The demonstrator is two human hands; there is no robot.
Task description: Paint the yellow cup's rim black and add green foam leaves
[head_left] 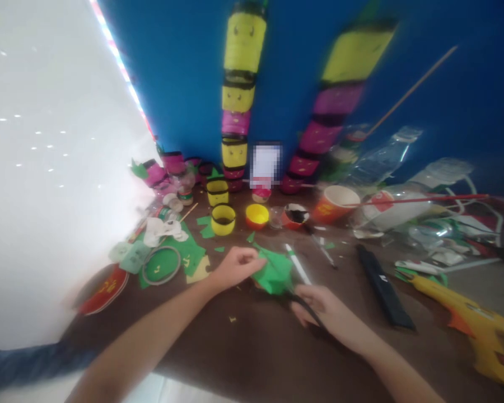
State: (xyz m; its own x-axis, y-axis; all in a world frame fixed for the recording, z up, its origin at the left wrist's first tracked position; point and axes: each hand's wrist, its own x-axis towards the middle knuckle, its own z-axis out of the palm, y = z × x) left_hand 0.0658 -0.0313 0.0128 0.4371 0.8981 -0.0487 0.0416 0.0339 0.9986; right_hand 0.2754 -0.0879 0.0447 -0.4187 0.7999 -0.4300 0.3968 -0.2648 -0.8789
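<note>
My left hand (239, 266), its fingers pinched together, holds the edge of a crumpled green paper piece (275, 272) above the brown table. To the right of the paper, my right hand (315, 308) is closed around dark-handled scissors (306, 309). The blades meet the paper's lower right edge, where blur hides their exact position. A white marker (297, 263) lies just behind the paper and my right hand. Small green scraps (251, 238) are scattered beyond the paper.
Small pots stand behind, including a yellow pot (223, 219) and a red paper cup (336, 202). Green sheets and a tape ring (161, 265) lie left. At right are a black case (384, 288), a yellow glue gun (466, 313) and plastic bottles (386, 154).
</note>
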